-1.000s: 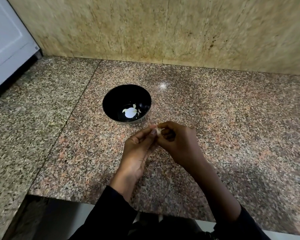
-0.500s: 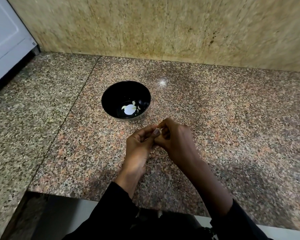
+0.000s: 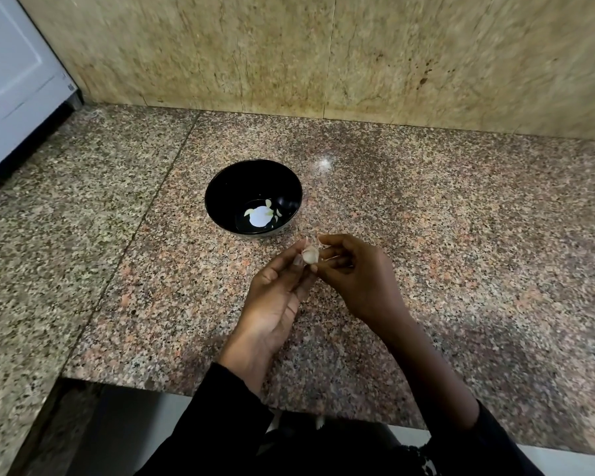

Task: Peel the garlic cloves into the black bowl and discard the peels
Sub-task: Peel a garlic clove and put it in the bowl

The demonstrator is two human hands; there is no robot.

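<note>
I am in the middle of peeling 1 clove [image 3: 310,254], held up over the counter [image 3: 461,235] just in front of the bowl [image 3: 220,190]. My left hand [image 3: 275,297] is closed on it from below, thumb and fingertips pinching its lower end. My right hand [image 3: 354,273] is closed at its other side, fingers curled in at the top, where a thin wisp of skin [image 3: 306,239] sticks up. I judge the skin is part loosened but not off; the clove looks pale with a papery coat.

The next move calls for a firm pinch on that loose skin and a pull away from the clove, while my left hand keeps it from slipping. Then the bare clove goes a short reach forward into the bowl, and the peel has to go somewhere else. No bin or peel pile shows here, so I cannot say where.

In the bowl lie a few pale bits [image 3: 270,204] beside a bright white patch that may be glare; how many cloves are there I cannot tell. My right fingertips hide the far side of the clove, and no unpeeled cloves are in sight on the counter.
</note>
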